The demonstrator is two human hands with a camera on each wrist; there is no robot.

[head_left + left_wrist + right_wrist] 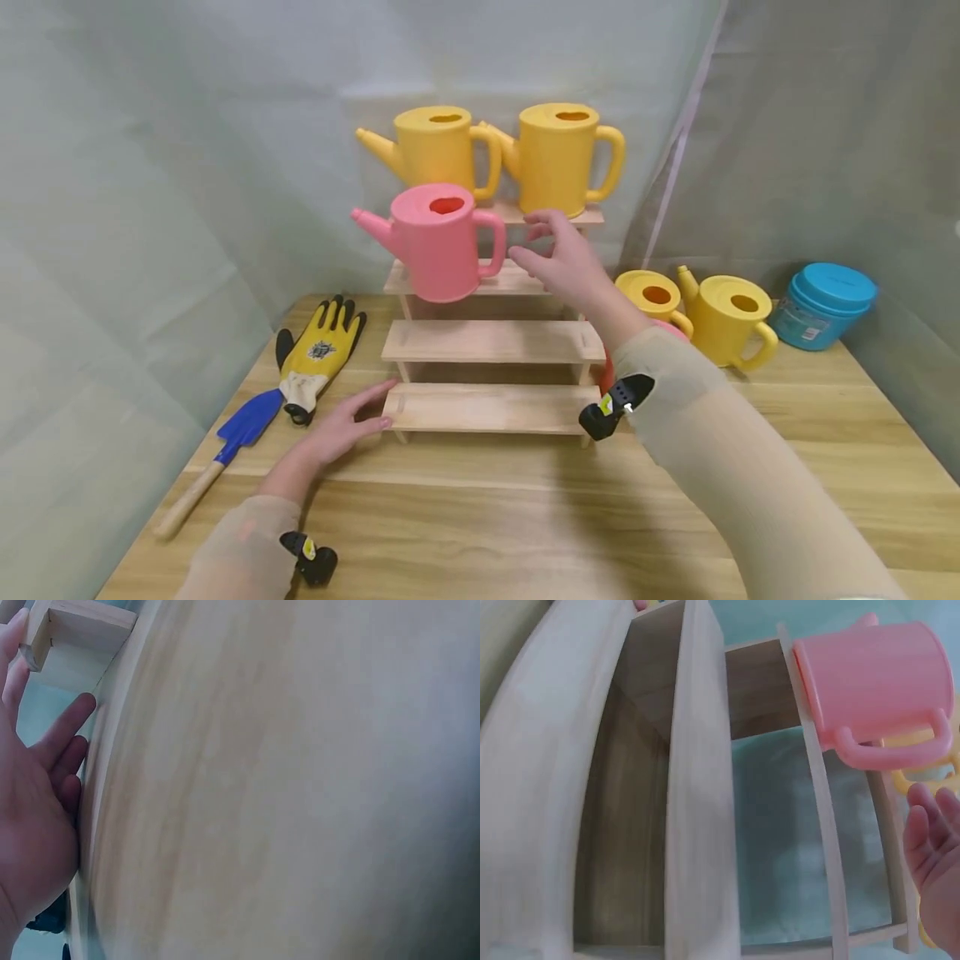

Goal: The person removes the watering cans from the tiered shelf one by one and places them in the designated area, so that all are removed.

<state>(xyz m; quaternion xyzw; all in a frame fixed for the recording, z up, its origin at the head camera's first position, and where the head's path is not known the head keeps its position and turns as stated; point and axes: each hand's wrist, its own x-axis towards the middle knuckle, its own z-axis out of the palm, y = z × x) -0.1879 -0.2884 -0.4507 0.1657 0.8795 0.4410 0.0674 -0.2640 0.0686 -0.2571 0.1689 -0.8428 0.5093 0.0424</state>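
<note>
A pink watering can (438, 246) stands on the second-highest tier of a wooden step shelf (491, 342), spout to the left. Just right of its handle is my right hand (558, 258), fingers loosely bent and holding nothing. The right wrist view also has that hand (937, 862) beside the pink can (885, 682). Two yellow watering cans (437, 150) (558, 158) occupy the top tier behind. My left hand (337, 433) rests low on the table, its thumb and fingertips at the left end of the bottom tier, fingers extended in the left wrist view.
Right of the shelf stand two more yellow watering cans (645, 292) (727, 321), with a pink item partly hidden behind my right arm. A blue tub (825, 307) sits at the back right. On the left lie a yellow-black glove (318, 354) and a blue trowel (247, 421).
</note>
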